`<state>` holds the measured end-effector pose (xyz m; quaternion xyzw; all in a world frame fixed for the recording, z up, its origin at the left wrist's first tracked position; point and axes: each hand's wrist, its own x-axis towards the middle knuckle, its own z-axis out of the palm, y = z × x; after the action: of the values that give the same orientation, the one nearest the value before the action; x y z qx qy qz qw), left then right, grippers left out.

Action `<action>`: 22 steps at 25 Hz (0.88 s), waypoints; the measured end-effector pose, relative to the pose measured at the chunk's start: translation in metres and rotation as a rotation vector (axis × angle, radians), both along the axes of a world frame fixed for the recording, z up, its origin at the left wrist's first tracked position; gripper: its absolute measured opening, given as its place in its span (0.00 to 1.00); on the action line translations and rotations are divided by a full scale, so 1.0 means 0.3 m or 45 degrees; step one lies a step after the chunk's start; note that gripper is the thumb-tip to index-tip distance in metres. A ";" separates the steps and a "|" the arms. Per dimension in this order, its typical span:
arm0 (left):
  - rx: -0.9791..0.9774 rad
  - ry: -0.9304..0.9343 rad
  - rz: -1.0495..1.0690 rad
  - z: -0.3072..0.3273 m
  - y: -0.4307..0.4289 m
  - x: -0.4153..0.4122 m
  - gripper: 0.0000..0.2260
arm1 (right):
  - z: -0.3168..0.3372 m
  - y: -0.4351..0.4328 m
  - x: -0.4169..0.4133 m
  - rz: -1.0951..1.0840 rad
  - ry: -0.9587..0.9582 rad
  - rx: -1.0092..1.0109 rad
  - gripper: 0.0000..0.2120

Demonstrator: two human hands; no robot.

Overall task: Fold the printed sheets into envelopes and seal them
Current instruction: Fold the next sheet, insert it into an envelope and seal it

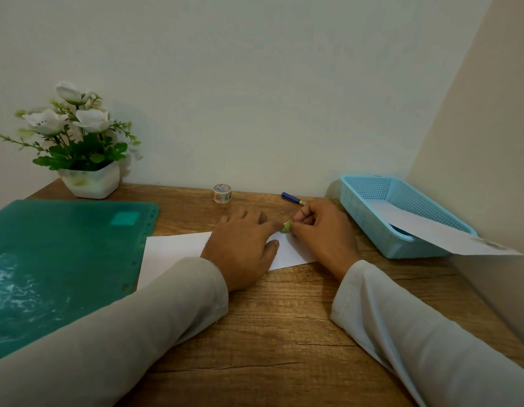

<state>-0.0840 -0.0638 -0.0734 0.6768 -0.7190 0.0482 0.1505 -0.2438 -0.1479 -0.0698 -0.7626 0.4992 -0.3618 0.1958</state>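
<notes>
Pressing flat, the left hand (243, 245) spreads its grip over the folded white sheet (175, 248) at mid-tabletop (284, 318). The right hand (322, 230), grip pinching a small green strip of tape (287, 226), meets the left fingertips at the sheet's far edge. Behind them, a tape roll (222, 193) carries print too small to read. A white envelope (448, 233) sticks out of the blue basket (366, 224).
</notes>
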 end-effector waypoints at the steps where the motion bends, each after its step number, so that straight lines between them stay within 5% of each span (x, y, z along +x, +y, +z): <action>1: -0.004 -0.002 -0.002 -0.001 0.000 0.001 0.21 | -0.001 0.000 0.002 -0.004 0.007 -0.002 0.05; 18: 0.028 -0.072 0.008 0.003 0.000 0.001 0.20 | 0.002 0.008 -0.003 -0.004 0.145 -0.099 0.06; 22: 0.029 -0.074 0.003 0.002 0.004 0.002 0.21 | -0.003 -0.003 -0.017 0.157 0.414 -0.269 0.04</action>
<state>-0.0833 -0.0626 -0.0730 0.6777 -0.7227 0.0599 0.1220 -0.2490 -0.1489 -0.0707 -0.8564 0.4357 -0.2718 0.0533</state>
